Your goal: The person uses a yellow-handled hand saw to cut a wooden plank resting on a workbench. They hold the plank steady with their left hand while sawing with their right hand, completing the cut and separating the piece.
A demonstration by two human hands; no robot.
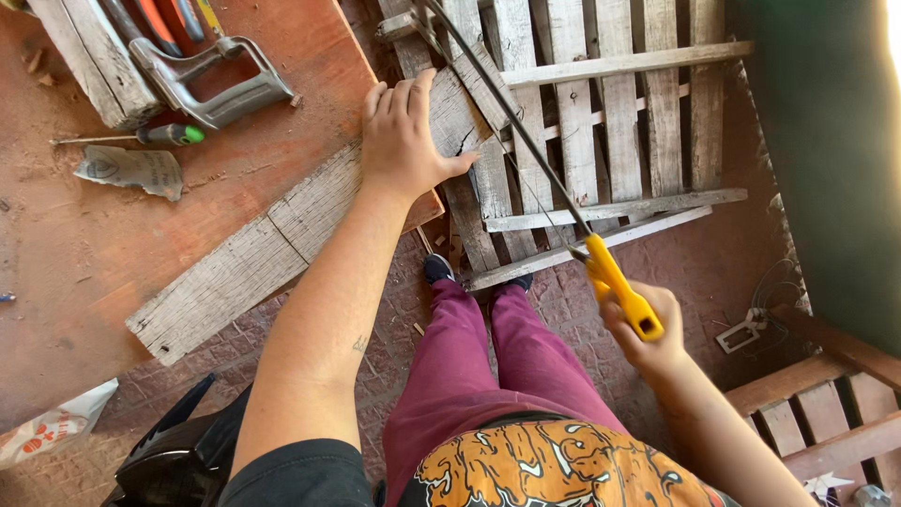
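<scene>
Yellow plastic marks the handle of the saw (526, 155), and the right hand (648, 333) is wrapped tight around that handle, nearest the person's body and just right of the plank (310, 221). The saw's dark metal frame runs up and away from the hand, crossing the far end of the plank, where its thin blade meets the wood. The left hand (404, 141) lies flat on the plank with fingers together and thumb out, pressing it down beside the blade. The plank itself is a grey, weathered board lying slantwise on a reddish table (84, 244), with its far end sticking out past the table edge over a pallet (601, 122) on the brick floor. Left of the plank, on the table, lie a crumpled scrap of sandpaper (131, 169) and a green-handled screwdriver (141, 136). Farther off sits a grey metal saw frame (211, 80) beside a wooden block (84, 56). No containers show.
</scene>
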